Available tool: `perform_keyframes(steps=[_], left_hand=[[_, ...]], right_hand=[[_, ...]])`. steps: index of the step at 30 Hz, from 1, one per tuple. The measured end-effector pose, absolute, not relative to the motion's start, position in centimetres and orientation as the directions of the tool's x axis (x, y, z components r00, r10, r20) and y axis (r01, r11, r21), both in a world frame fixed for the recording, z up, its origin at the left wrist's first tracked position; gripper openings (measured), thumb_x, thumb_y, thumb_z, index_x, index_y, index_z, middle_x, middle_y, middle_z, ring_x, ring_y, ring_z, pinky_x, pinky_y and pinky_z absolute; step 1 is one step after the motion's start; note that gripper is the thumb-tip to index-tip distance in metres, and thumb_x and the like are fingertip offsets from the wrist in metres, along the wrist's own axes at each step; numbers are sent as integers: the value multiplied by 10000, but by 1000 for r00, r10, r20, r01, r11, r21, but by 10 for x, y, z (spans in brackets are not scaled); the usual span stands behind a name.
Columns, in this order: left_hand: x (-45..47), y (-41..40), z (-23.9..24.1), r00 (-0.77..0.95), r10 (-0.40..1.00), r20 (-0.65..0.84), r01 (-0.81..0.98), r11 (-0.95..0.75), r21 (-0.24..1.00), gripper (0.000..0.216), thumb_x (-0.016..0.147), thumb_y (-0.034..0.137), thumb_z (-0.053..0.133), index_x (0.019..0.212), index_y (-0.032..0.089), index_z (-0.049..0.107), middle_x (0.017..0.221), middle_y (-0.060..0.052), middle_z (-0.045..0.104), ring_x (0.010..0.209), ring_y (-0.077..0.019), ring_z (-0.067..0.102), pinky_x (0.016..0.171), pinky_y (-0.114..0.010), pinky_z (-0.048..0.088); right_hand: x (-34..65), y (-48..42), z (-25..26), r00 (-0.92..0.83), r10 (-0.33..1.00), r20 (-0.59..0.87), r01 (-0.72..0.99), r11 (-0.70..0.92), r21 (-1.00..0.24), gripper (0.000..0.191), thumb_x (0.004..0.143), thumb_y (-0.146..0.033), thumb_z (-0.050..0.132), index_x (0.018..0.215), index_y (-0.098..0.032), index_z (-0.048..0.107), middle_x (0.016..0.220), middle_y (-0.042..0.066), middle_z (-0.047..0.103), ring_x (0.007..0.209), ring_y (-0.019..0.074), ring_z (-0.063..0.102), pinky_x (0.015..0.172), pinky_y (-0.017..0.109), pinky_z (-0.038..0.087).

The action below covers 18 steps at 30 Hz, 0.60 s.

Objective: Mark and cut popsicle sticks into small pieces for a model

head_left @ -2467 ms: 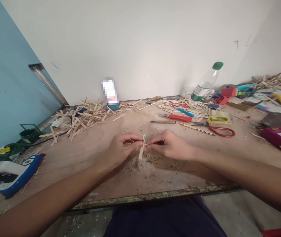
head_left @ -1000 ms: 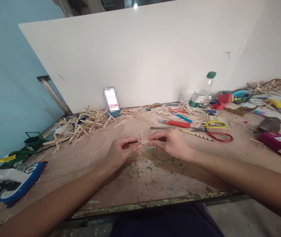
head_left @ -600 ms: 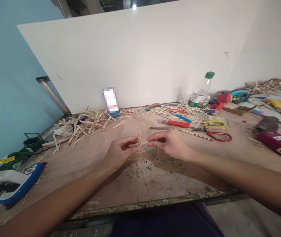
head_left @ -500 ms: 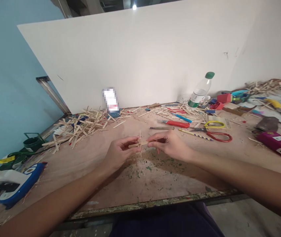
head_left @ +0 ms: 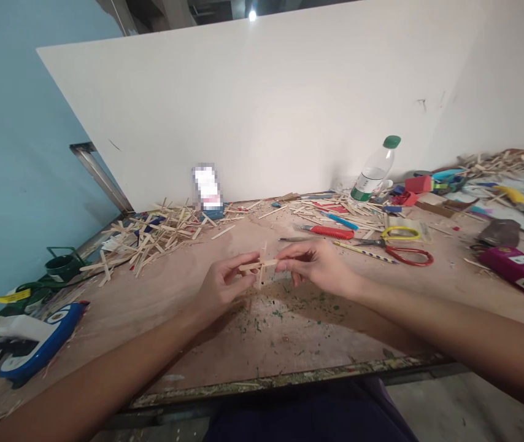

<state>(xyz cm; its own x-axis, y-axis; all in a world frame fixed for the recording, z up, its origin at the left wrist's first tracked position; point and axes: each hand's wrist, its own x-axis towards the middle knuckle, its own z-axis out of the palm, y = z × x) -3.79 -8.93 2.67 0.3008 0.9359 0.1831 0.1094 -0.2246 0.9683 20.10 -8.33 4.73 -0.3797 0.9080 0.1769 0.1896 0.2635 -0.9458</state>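
Note:
A small cross of pale wooden craft sticks (head_left: 269, 263) is held just above the table, one stick lying sideways and a thinner one standing up and down. My right hand (head_left: 319, 267) pinches the cross's right end between thumb and forefinger. On the other side, my left hand (head_left: 227, 279) has thumb and forefinger apart, above and below the left arm of the cross; whether they touch it is hard to see. Green crumbs (head_left: 278, 314) are scattered on the tabletop below. Just beyond my right hand lie a red utility knife (head_left: 333, 232) and a striped pencil (head_left: 366, 251).
Scissors (head_left: 393, 242) with yellow and red handles lie to the right, near a bottle (head_left: 372, 175) and a purple power strip (head_left: 517, 270). A stick pile (head_left: 156, 236) and a lit phone (head_left: 207, 187) stand at the back left. A blue-and-white tool (head_left: 43, 344) sits at left.
My left thumb and forefinger have spread apart around the cross. The cross has shifted very slightly, still pinched by my right hand.

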Motion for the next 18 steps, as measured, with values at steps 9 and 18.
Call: perform_keyframes(steps=[9,18], left_hand=[[-39,-92,23,298,889,347,334,-438,835,396,872,413,759,1199,194,812,1162,-95,805,1060,-280,760,930,-338,594],[-39,-101,27,278,866,416,381,-496,780,467,890,312,747,1349,223,732,951,-4,817,905,-182,761,895,-245,569]], right_hand=[[198,-87,45,-507,860,55,151,152,-977,373,840,-475,803,973,-127,786,764,31,737,504,116,608,454,231,456],[201,-91,47,-657,754,0,167,146,-975,399,915,-435,724,1074,-81,814,582,-36,596,455,82,462,456,227,384]])
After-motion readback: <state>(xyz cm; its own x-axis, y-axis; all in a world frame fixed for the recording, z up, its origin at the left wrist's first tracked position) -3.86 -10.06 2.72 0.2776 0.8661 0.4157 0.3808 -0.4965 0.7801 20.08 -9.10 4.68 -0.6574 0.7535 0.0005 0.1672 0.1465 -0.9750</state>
